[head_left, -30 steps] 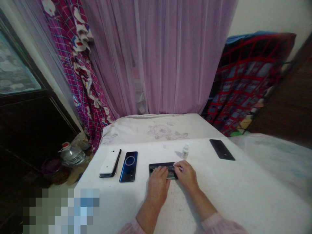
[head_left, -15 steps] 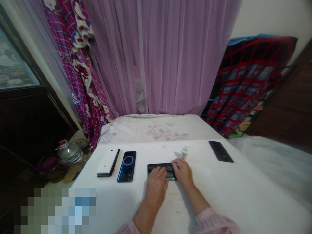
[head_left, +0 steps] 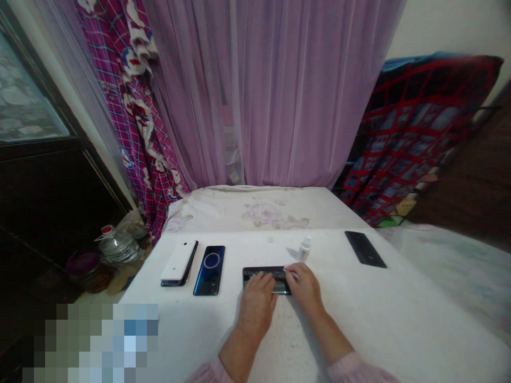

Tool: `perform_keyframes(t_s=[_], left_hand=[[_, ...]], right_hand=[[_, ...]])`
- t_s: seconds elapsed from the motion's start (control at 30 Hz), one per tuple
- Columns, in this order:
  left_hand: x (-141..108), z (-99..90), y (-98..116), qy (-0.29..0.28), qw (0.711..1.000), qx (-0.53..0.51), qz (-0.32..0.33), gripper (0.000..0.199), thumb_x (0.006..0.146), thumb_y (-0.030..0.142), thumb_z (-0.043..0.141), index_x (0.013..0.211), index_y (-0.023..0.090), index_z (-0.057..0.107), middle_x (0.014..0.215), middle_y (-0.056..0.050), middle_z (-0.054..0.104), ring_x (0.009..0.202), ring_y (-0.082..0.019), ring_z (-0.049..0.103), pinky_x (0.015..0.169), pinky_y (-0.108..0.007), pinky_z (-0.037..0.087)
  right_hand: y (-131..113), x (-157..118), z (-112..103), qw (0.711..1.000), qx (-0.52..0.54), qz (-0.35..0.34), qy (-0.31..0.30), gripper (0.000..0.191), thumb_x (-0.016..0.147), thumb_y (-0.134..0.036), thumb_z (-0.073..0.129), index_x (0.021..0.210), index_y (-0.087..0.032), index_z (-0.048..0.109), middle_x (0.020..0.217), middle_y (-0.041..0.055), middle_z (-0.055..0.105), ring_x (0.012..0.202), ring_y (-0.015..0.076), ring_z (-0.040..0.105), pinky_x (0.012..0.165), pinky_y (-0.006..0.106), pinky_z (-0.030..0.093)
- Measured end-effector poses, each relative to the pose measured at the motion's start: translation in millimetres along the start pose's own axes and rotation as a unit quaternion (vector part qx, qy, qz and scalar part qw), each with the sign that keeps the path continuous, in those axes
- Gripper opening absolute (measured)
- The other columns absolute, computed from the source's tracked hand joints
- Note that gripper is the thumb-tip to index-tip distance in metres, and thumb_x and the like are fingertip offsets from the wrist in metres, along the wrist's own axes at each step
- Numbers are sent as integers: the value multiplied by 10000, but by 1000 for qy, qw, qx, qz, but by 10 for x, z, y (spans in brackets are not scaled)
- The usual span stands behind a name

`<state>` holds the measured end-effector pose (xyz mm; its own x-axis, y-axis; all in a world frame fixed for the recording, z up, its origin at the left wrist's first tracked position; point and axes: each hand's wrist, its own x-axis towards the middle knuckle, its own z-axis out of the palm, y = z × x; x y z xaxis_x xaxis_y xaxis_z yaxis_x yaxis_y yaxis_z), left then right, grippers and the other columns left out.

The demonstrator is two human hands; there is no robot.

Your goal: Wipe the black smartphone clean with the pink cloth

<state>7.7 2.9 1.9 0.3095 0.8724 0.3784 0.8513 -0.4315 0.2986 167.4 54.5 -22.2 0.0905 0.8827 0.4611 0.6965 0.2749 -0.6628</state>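
Observation:
A dark smartphone (head_left: 280, 285) lies sideways on the white table in front of me, its glossy face up. My left hand (head_left: 256, 300) rests over its left part, fingers stretched flat on the glass and thumb near the closer edge. At the phone's right end, the fingers of my right hand (head_left: 304, 287) are pinched around a small whitish piece (head_left: 294, 274), mostly hidden, whose kind I cannot make out. Just beyond that hand stands a small white bottle (head_left: 304, 249), upright and untouched.
Left of the hands lie a blue phone (head_left: 209, 270) and a white phone (head_left: 179, 261) on top of at least one darker one. A black phone (head_left: 365, 249) is at the right. The cloth-covered table (head_left: 343, 319) reaches back to purple curtains (head_left: 295, 106).
The view has shifted slightly. My right fingertips have moved a little rightward and stay pinched at the phone's right end. My left hand keeps its place on the phone.

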Motion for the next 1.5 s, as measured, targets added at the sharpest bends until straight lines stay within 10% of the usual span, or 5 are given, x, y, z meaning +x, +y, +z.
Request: perform_keyframes(t_s=[1.03,1.5], left_hand=[[12,0,4,-4,1000,15,1,325,836,104,618,1151,180,643,1222,-77,659,1161,-283,591,1008,-484,466],[12,8,0,-3,1000,18,3,315,835,114,628,1144,177,639,1216,-82,662,1154,-289,596,998,-486,471]], right_hand=[[-44,102,97,998,-64,11,7,215,817,-237,445,744,-195,643,787,57,646,790,187,599,745,286,448],[-82,-309,-145,1000,-13,-5,0,188,828,-252,464,779,-213,641,856,61,673,811,192,619,750,299,481]])
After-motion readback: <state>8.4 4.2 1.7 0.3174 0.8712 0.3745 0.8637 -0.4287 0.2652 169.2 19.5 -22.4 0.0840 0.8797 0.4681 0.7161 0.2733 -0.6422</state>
